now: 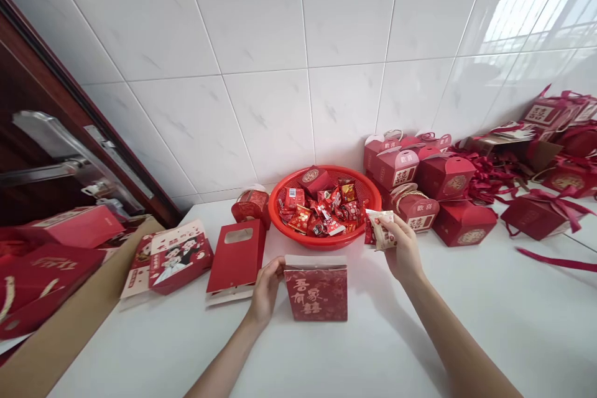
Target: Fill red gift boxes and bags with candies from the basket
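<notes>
A red paper gift box with pale lettering stands upright on the white table in front of me, its pale top edge raised. My left hand grips the box's left side near the top, fingers at its upper corner. My right hand is closed on wrapped candies, a cream packet with a red one beside it, held up to the right of the box. Behind the box sits a round red plastic basket holding many red and gold wrapped sweets and a small dark red box.
Flat red boxes and a box with a cartoon couple lie on the left. A cardboard carton of red bags stands at the left edge. Finished-looking red boxes and ribbons crowd the right, against the tiled wall.
</notes>
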### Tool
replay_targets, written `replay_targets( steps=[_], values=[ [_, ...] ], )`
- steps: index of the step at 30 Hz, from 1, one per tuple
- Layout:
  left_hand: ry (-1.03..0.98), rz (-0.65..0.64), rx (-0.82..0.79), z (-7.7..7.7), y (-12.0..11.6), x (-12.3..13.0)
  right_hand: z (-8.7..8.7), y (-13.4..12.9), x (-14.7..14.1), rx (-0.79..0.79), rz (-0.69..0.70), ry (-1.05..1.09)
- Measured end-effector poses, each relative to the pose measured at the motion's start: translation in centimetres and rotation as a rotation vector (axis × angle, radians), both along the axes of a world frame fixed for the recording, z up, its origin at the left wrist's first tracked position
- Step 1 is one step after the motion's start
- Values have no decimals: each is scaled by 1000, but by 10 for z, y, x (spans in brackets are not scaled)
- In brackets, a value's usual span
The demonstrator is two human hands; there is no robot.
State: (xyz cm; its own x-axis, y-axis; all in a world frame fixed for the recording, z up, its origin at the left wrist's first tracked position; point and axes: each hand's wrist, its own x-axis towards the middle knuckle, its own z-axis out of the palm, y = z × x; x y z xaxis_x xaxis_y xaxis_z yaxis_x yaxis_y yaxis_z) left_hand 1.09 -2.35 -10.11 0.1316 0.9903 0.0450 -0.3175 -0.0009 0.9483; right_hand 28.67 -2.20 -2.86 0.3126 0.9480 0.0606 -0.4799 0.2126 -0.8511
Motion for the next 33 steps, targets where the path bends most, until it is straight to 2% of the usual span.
replay_targets(
  steps=[10, 19, 26, 30, 33],
  values=[
    [11, -7, -21, 0, -2, 0, 0, 1, 0, -31, 0, 10],
    [44, 103, -26, 6, -6, 4, -3, 0, -2, -17, 4, -17],
    [0, 163, -49, 1, -7, 5, 2, -2, -5, -29, 8, -5],
    [0, 142, -16, 0, -5, 5, -3, -1, -9, 10, 24, -96],
    [32, 126, -2, 0, -5, 5, -6, 3, -13, 81, -28, -249]
  ],
)
